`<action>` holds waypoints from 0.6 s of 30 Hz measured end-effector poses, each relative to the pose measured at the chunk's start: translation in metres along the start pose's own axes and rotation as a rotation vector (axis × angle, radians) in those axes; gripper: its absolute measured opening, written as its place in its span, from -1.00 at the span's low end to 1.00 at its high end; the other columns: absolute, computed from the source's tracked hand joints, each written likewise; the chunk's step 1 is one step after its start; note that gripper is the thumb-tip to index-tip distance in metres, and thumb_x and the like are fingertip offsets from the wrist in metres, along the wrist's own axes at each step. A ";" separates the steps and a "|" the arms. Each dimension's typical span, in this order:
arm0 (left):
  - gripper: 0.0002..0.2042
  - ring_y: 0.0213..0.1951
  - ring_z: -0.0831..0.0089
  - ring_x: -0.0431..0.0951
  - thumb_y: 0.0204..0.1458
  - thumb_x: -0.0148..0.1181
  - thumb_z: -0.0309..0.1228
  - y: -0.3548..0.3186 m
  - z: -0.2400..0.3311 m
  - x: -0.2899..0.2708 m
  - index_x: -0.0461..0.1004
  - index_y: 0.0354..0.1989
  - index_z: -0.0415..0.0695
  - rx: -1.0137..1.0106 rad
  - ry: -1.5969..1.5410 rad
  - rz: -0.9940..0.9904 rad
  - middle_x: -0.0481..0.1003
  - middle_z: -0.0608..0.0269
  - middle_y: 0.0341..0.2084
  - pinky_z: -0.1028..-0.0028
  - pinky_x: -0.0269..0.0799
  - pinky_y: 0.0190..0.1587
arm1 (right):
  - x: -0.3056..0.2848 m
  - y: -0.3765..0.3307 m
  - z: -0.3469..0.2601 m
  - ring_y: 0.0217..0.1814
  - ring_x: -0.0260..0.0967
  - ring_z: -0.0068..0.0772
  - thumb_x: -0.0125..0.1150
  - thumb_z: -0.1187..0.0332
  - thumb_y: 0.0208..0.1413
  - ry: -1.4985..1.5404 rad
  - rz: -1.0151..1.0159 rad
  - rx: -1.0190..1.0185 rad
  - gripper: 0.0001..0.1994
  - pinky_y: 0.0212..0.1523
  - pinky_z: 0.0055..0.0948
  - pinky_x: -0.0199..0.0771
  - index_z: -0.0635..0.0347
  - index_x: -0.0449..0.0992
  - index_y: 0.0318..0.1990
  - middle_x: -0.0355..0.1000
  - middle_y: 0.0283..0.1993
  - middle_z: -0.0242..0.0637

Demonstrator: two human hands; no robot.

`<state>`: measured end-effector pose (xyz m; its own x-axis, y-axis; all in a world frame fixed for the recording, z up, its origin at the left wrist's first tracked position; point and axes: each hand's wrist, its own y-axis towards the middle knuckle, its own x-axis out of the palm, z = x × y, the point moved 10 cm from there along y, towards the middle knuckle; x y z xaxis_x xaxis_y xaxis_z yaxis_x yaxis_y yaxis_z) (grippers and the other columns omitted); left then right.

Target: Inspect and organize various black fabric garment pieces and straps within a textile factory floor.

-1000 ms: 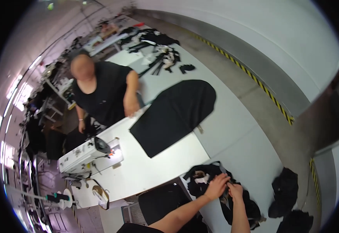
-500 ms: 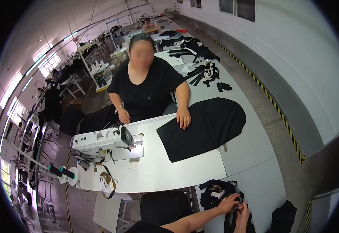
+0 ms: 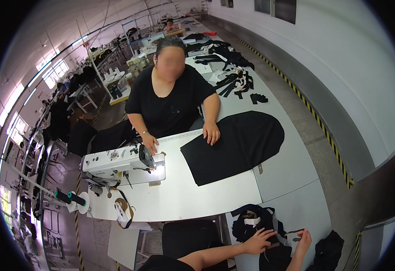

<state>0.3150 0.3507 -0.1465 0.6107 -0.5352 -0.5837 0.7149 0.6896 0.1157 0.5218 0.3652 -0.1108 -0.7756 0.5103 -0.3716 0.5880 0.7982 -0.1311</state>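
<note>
Pale wall [image 3: 364, 58] runs along the right side, above a grey floor [image 3: 317, 124] that stretches to the far end. Beside it lies a long, light surface [image 3: 224, 196] in white and grey sections. A co-worker [image 3: 170, 108] in a black top sits on its far side, left hand on the edge of a large black fabric panel [image 3: 238, 147], right hand near a white sewing machine [image 3: 116, 162]. The panel lies flat, its right end rounded. A black seat [image 3: 190, 239] stands at the near edge. Right of the seat, on the near part of the surface, is a tangled heap of black cloth [image 3: 245, 228] with pale bits in it; a dark bundle [image 3: 329, 250] sits farther right. Over the heap's near right part rests the person's left hand [image 3: 258, 242], its grip loose, fingers spread. Just to the right, the right hand [image 3: 303, 241] is raised, its grip closed, fingertips pinching the end of a narrow dark strip [image 3: 292, 232].
</note>
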 end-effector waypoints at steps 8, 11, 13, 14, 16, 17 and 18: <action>-0.62 0.20 0.14 0.23 -0.24 0.10 -0.52 -0.028 -0.017 -0.018 0.46 -0.13 -0.06 0.023 0.160 0.142 0.28 0.12 0.14 0.13 0.10 0.20 | -0.039 0.021 -0.047 -0.07 0.40 -0.45 -0.08 0.08 0.29 0.451 0.038 -0.033 -0.61 0.04 -0.37 0.34 0.25 0.50 -0.23 0.48 -0.05 -0.22; -0.61 0.15 0.15 0.27 -0.22 0.10 -0.53 -0.028 -0.012 -0.024 0.45 -0.10 -0.07 0.018 0.168 0.131 0.32 0.15 0.09 0.18 0.15 0.16 | -0.078 0.018 -0.077 0.05 0.35 -0.43 -0.07 0.08 0.29 0.513 0.144 -0.058 -0.62 0.16 -0.37 0.21 0.24 0.51 -0.17 0.46 -0.01 -0.22; -0.61 0.12 0.15 0.30 -0.21 0.10 -0.55 -0.031 -0.017 -0.021 0.44 -0.09 -0.07 0.017 0.146 0.139 0.35 0.17 0.06 0.20 0.19 0.13 | -0.104 0.004 -0.108 0.07 0.34 -0.40 -0.08 0.09 0.29 0.530 0.242 -0.115 -0.62 0.18 -0.39 0.18 0.26 0.50 -0.16 0.45 0.00 -0.20; -0.61 0.11 0.15 0.31 -0.21 0.09 -0.55 -0.030 -0.013 -0.020 0.44 -0.09 -0.07 0.030 0.150 0.130 0.36 0.17 0.05 0.20 0.20 0.13 | -0.124 -0.005 -0.119 0.07 0.35 -0.37 -0.10 0.11 0.30 0.584 0.277 -0.184 -0.62 0.15 -0.41 0.21 0.28 0.49 -0.16 0.44 -0.01 -0.17; -0.58 0.08 0.16 0.34 -0.20 0.09 -0.55 -0.026 -0.002 -0.018 0.42 -0.06 -0.08 0.067 0.160 0.100 0.37 0.19 0.03 0.20 0.22 0.12 | -0.165 -0.032 -0.136 0.06 0.36 -0.35 -0.11 0.12 0.31 0.560 0.333 -0.279 -0.62 0.13 -0.42 0.25 0.30 0.48 -0.15 0.45 -0.06 -0.15; -0.58 0.08 0.17 0.35 -0.20 0.09 -0.56 -0.022 0.007 -0.013 0.42 -0.05 -0.09 0.099 0.151 0.072 0.38 0.20 0.03 0.21 0.22 0.11 | -0.190 -0.052 -0.138 -0.03 0.41 -0.38 -0.11 0.13 0.31 0.545 0.432 -0.311 -0.61 0.09 -0.45 0.29 0.31 0.49 -0.17 0.48 -0.14 -0.16; -0.57 0.07 0.18 0.35 -0.20 0.09 -0.56 -0.017 0.017 -0.007 0.41 -0.04 -0.10 0.131 0.140 0.044 0.38 0.20 0.03 0.22 0.23 0.11 | -0.210 -0.074 -0.143 -0.22 0.42 -0.47 -0.11 0.15 0.31 0.498 0.502 -0.309 -0.62 -0.06 -0.51 0.31 0.32 0.50 -0.23 0.49 -0.31 -0.22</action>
<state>0.3040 0.3343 -0.1309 0.5958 -0.4263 -0.6807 0.7320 0.6370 0.2418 0.6087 0.2447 0.1084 -0.4877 0.8603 0.1482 0.8625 0.4487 0.2339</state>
